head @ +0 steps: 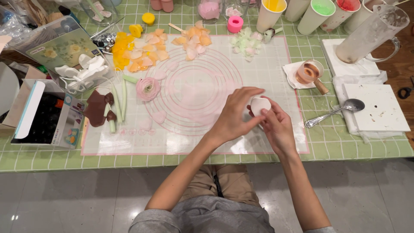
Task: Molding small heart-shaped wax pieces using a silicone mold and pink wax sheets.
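Head view: we see both hands meeting over the translucent mat (129, 142) on the green checked desk (353, 146). The left hand (235, 116) and the right hand (278, 125) are together, both clamped on one pale pink petal piece (260, 105); left fingers curl over its near-left edge, right fingers cup it from below and the right side. The piece sits above the mat's right part, just inside its right border.

On the mat, left of the hands, we note a finished pink flower (148, 89), with green stems (118, 103) and a brown lump (97, 108) at the mat's left edge. Orange and yellow petals (140, 54) lie at the mat's far-left corner, peach petals (192, 41) at its far middle, pale green petals (246, 43) further right. Off the mat's right edge: a spoon (334, 112), a small copper cup (309, 72) on a napkin, two white blocks (377, 108). Paper cups (319, 15) of colour stand beyond the mat's far-right corner.
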